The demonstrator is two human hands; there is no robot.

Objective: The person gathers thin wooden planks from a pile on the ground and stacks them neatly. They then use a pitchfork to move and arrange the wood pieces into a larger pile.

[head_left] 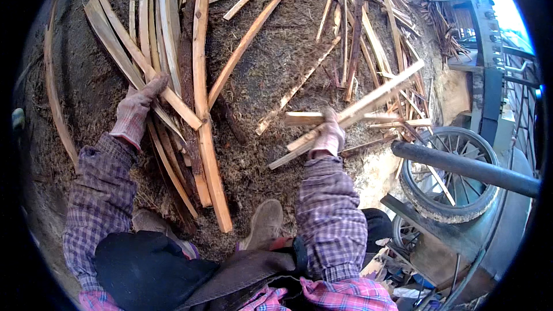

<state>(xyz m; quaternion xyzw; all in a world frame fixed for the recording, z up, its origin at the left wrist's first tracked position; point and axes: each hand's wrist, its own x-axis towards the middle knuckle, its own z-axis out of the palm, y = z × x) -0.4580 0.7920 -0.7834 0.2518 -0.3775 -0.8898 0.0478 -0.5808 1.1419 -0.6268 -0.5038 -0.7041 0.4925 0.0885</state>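
Note:
My left hand (141, 106), in a pale work glove, is closed around wood strips (115, 43) that slant from the upper left down toward the middle. Below and beside it lies a pile of long wooden slats (206, 132), partly under the held strips. My right hand (329, 133), also gloved, grips a few wooden sticks (377, 99) that cross each other. One reaches up to the right, and another lies nearly level. The fingers of the right hand are partly hidden by the sticks.
Scattered wood strips (352, 29) cover the ground at the upper right. A spoked wheel (489, 150) with a dark metal pipe (466, 167) across it stands at the right, beside a blue-grey machine frame (489, 80). My shoe (263, 223) rests on debris-strewn dirt.

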